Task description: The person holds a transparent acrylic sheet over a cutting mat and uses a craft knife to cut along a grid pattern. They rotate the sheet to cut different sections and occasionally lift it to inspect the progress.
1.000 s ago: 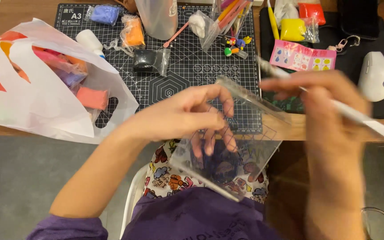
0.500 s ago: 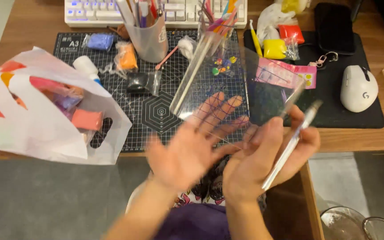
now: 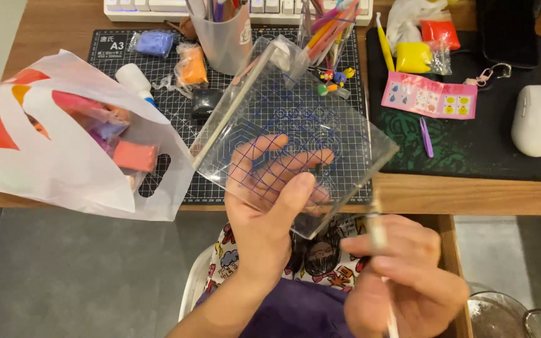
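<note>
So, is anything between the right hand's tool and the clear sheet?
Nothing visible. The left hand holds the clear gridded sheet from beneath; the thin tool in the right hand stands just beside its lower edge.

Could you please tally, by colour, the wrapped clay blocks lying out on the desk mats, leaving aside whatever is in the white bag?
Blue clay block: 1
Orange clay block: 1
Black clay block: 1
Yellow clay block: 1
Red clay block: 1
Total: 5

Head view, looking steeply down (close) over desk (image 3: 483, 195), hands (image 3: 270, 206)
</note>
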